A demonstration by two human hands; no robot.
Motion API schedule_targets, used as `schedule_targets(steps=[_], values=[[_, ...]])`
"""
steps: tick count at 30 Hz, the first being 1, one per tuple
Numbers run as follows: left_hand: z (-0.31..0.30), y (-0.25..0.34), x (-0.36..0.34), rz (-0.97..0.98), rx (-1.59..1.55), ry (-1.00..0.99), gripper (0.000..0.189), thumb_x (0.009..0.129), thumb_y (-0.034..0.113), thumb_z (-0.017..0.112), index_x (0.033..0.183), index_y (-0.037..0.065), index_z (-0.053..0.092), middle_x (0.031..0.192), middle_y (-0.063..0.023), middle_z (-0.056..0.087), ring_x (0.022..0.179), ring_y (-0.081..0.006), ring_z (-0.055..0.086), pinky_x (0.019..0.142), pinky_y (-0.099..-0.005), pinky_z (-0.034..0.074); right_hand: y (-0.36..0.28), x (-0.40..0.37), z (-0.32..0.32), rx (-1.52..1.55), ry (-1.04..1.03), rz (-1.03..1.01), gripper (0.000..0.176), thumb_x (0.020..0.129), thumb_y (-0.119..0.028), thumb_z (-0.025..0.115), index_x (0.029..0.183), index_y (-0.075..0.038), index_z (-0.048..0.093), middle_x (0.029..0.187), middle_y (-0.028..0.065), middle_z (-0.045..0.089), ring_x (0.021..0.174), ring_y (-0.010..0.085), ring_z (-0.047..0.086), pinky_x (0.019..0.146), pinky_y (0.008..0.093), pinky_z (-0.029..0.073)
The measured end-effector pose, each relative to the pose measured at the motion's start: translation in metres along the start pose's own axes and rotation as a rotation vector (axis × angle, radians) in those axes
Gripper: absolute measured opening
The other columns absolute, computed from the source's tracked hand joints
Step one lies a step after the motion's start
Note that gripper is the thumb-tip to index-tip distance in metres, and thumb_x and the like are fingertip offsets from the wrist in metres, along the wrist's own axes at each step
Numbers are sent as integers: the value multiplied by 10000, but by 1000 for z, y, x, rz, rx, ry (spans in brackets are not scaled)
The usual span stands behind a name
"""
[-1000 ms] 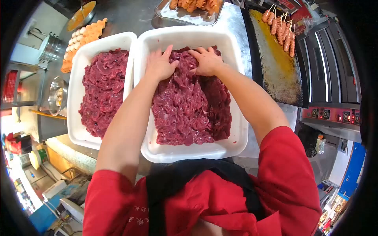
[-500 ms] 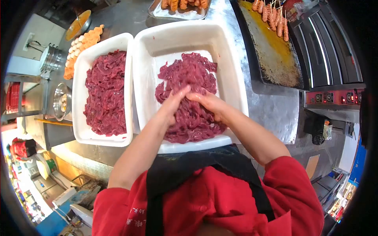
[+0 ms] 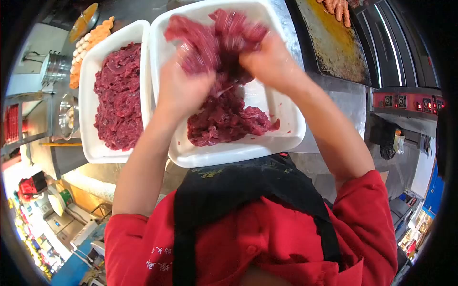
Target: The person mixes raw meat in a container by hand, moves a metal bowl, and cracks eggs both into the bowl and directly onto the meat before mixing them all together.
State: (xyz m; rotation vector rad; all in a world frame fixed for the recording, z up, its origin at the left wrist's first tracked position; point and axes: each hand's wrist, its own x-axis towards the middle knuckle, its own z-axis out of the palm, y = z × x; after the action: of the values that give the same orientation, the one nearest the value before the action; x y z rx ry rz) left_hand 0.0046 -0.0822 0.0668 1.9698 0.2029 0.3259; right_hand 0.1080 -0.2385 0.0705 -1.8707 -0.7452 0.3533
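My left hand (image 3: 183,86) is closed on a clump of dark red sliced raw meat, lifted above the right-hand white tub (image 3: 224,155). Another raised clump of sliced meat (image 3: 238,31) is gripped in my right hand (image 3: 274,62). Both hands and the lifted meat are smeared by motion. Below them, a heap of the same meat (image 3: 224,124) lies in the near part of the tub. Small scraps stick to the tub's floor and wall. Part of the heap is hidden by my left hand.
A second white tub (image 3: 86,119) full of sliced meat stands close at the left. Beyond it are a row of eggs (image 3: 81,50) and a bowl of orange liquid (image 3: 83,23). To the right are a greasy griddle (image 3: 334,47) with sausages (image 3: 339,10) and lit control knobs (image 3: 424,104).
Both hands have risen from the heap and moved apart, each lifting meat. The heap left in the tub is smaller. The view has shifted, so the tubs appear higher and farther left.
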Motion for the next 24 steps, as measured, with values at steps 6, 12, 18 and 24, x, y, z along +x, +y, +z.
schedule_targets(steps=[6, 12, 18, 24], values=[[-6, -44, -65, -161, 281, -359, 731, 791, 174, 689, 1421, 112, 323, 1366, -178, 433, 1285, -303, 403, 1014, -412, 405, 53, -87, -5, -452, -269, 229, 515, 767, -147, 640, 1245, -27, 489, 1201, 187, 564, 1111, 282, 538, 890, 377, 469], [40, -65, -60, -1247, -916, 70, 539, 926, 336, 549, 1363, 116, 324, 1327, -118, 475, 1118, -300, 560, 916, -425, 500, 65, -75, 57, 750, -74, 1047, 518, 823, -227, 660, 1239, 14, 467, 1106, 140, 609, 998, 265, 613, 855, 394, 519], [39, -64, -23, -1007, -1006, -4, 302, 934, 275, 527, 1128, 50, 575, 1035, -103, 630, 909, -248, 631, 851, -416, 518, 37, -23, 56, 797, -160, 835, 342, 759, -56, 649, 1067, 80, 587, 936, 157, 655, 790, 263, 661, 713, 409, 558], [6, 11, 18, -305, -678, 107, 128, 878, 118, 622, 923, 2, 652, 842, -33, 668, 780, -121, 614, 698, -279, 499, -3, 19, 15, 567, -12, 357, 142, 725, 12, 590, 845, 68, 642, 765, 82, 658, 684, 168, 630, 597, 308, 505]])
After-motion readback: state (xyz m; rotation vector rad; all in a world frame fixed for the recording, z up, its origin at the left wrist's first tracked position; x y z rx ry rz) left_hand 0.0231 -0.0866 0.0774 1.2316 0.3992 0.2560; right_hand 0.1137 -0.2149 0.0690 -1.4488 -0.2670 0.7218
